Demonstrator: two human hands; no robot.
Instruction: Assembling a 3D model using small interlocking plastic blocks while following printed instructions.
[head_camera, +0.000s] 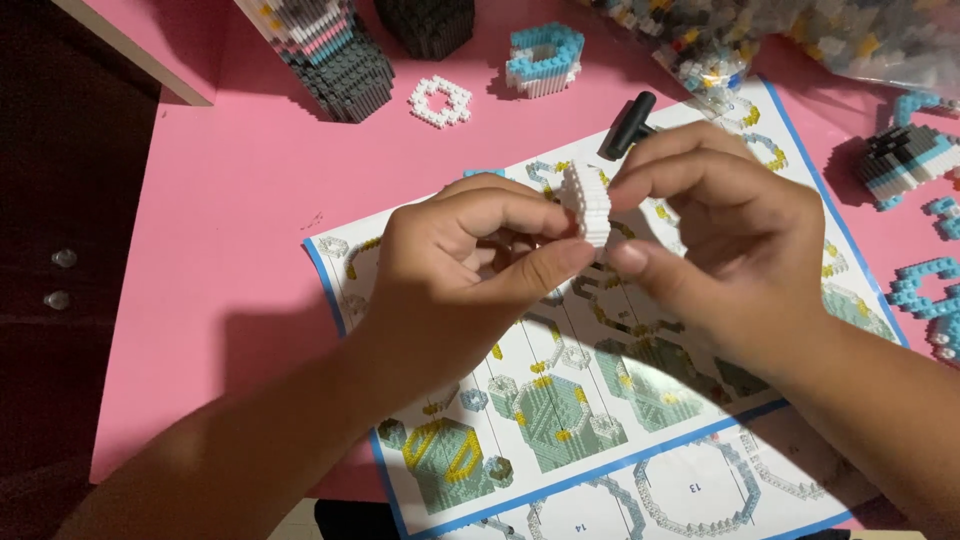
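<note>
- Left hand (455, 265): fingers curled, thumb and forefinger pinched on the left side of a small white micro-brick assembly (588, 205), held up above the middle of the pink table (230, 220).
- Right hand (735, 235): fingers bent, thumb under and forefinger over the right side of the same white assembly; both hands grip it together.
- Instruction sheet (600, 430): blue-bordered, printed with grey-green and yellow build diagrams, lying tilted on the table directly beneath the hands.
- Black tool (626, 125): lies on the sheet's far edge, just behind the right hand.
- White brick ring (440, 101): flat on the table near its far edge.
- Blue-and-white ring section (545, 58): just right of the white ring.
- Dark grey brick tower (335, 55): far left part of the table.
- Bag of loose bricks (800, 35): far right corner.
- Blue-and-grey sub-assemblies (905, 160): along the right edge.
</note>
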